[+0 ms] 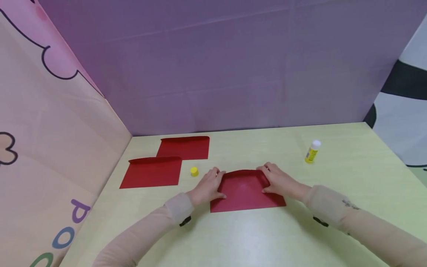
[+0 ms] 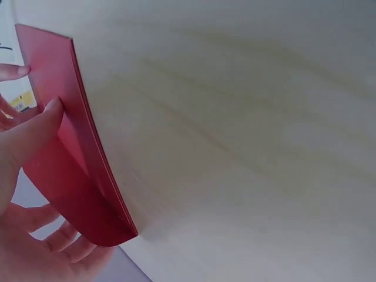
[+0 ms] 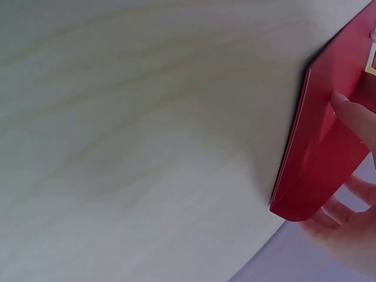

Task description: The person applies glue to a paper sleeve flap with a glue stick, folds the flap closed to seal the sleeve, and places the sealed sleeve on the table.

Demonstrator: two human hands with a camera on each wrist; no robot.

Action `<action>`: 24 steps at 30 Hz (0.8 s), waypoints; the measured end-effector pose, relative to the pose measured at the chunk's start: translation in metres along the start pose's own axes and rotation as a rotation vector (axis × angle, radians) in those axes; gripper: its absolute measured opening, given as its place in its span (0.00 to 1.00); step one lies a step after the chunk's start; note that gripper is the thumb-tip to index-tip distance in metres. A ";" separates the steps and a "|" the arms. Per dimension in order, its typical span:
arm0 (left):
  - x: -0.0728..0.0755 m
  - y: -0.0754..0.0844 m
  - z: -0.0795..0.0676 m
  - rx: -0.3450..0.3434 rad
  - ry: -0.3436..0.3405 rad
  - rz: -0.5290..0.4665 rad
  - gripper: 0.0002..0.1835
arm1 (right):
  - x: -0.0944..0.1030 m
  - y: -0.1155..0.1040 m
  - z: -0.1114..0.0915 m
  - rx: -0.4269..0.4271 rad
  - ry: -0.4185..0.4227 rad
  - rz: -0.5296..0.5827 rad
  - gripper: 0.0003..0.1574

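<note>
A red envelope (image 1: 247, 196) lies in front of the person, its flap raised along the far edge. At its left side the left hand (image 1: 207, 187) grips it, with the thumb (image 2: 41, 126) on the inner face and the other fingers behind the flap. The right hand (image 1: 279, 181) holds the right side in the same way; in the right wrist view its thumb (image 3: 355, 117) rests on the red paper and the fingertips are behind the flap.
Two more red envelopes (image 1: 151, 173) (image 1: 185, 149) lie at the back left. A small yellow cap (image 1: 194, 171) sits between them and the left hand. Upright at the back right stands a glue stick (image 1: 312, 152) with a white top. A purple panel (image 1: 217, 74) rises behind the table.
</note>
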State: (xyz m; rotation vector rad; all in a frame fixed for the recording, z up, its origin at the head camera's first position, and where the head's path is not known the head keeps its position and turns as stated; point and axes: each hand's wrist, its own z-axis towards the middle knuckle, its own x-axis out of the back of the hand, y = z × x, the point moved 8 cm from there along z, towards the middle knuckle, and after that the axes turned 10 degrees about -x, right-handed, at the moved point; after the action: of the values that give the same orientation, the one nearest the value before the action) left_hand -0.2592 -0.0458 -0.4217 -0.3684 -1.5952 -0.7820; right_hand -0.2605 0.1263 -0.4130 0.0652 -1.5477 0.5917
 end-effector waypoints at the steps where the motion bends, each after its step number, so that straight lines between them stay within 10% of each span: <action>1: 0.000 0.001 0.000 -0.008 0.001 0.010 0.41 | 0.000 0.000 -0.001 0.010 0.004 -0.003 0.41; 24: -0.007 0.009 -0.005 -0.116 -0.076 0.096 0.26 | -0.008 -0.002 -0.007 0.062 -0.039 -0.036 0.22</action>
State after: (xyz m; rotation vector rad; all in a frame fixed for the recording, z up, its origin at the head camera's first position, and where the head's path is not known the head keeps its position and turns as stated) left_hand -0.2479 -0.0414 -0.4260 -0.5601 -1.5949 -0.7967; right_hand -0.2524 0.1245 -0.4204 0.1522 -1.5627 0.6124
